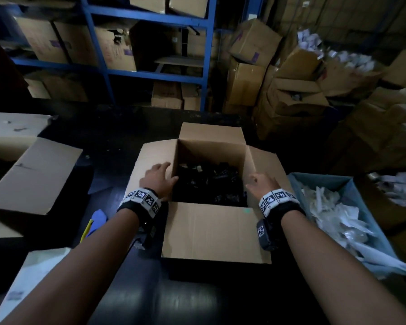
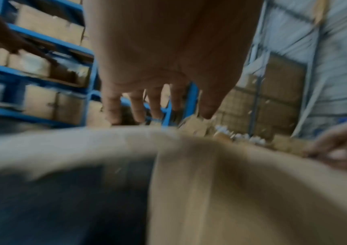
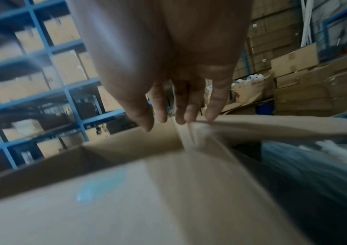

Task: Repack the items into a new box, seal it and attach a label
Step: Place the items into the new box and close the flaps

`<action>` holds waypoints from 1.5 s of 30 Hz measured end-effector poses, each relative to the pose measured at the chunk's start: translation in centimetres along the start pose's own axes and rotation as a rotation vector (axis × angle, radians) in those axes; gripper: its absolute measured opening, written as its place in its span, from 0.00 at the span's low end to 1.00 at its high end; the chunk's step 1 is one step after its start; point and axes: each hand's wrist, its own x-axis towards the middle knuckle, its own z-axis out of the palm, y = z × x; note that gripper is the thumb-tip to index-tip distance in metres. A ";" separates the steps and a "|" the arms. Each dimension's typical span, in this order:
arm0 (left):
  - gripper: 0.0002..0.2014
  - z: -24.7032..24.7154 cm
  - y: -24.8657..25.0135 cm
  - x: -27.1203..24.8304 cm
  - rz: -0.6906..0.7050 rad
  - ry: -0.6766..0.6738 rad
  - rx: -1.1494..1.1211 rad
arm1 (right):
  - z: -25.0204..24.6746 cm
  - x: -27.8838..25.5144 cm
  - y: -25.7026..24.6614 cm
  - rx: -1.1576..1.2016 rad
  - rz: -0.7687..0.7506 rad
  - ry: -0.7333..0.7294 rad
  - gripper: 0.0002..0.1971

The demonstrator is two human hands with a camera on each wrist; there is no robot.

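Observation:
An open cardboard box (image 1: 211, 231) stands in the middle of the dark table, all its flaps spread outward. Black packed items (image 1: 209, 181) fill its bottom. My left hand (image 1: 159, 178) hovers over the left flap (image 1: 150, 156) at the box's left rim, fingers (image 2: 139, 106) straight, holding nothing. My right hand (image 1: 259, 182) is at the right rim, over the right flap (image 3: 273, 124). Its fingers (image 3: 212, 106) are extended, their tips at the flap's fold. I cannot tell whether either hand touches the cardboard.
Another open carton (image 1: 33, 174) lies at the left. A blue bin (image 1: 352, 191) of white packets stands close on the right. A blue-and-yellow object (image 1: 96, 221) and a pale sheet (image 1: 33, 277) lie at the near left. Blue shelving (image 1: 103, 66) and stacked cartons (image 1: 291, 90) stand behind.

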 end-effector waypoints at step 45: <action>0.13 1.5 3.0 -6.3 0.494 -0.096 0.095 | 0.1 -2.6 3.6 -0.010 -0.313 -0.317 0.22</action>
